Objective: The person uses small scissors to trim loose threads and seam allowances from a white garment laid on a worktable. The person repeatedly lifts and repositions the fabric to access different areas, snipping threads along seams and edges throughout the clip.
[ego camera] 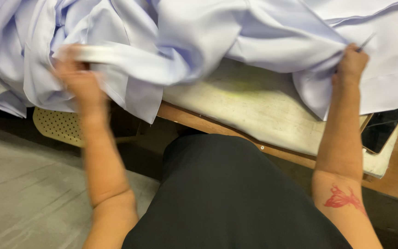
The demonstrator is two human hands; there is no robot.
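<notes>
Plainly, a large heap of pale lilac-white woven cloth (199, 41) is spread over the far part of a worn, off-white padded worktable (249, 110) that is trimmed along its near edge with a brown wooden strip (208, 125). The cloth is bunched in folds over the table's left end, where it hangs past the edge, and it is laid flatter toward the far right corner.

The left hand (77, 78) is blurred, so the exact grip cannot be told; it is seen closed around a fold of the cloth just off the table's left end, with a flat white band of the fabric (111, 54) drawn across above the knuckles. The right hand (351, 62) is shown as a closed fist near the table's right side, a pinch of the cloth gathered into it so that creases radiate from the fist. A thin dark pointed tool (365, 42) is seen sticking out of the top of that fist; what kind of tool it is cannot be told.

A red butterfly tattoo (344, 199) is shown on the right forearm. A black garment (226, 198) is worn by the person, close against the table's near edge. A dark flat slab with a glossy face (383, 129) is set at the table's right edge. Below the left end, a pale yellow perforated panel (58, 125) is seen above a grey floor (24, 193).
</notes>
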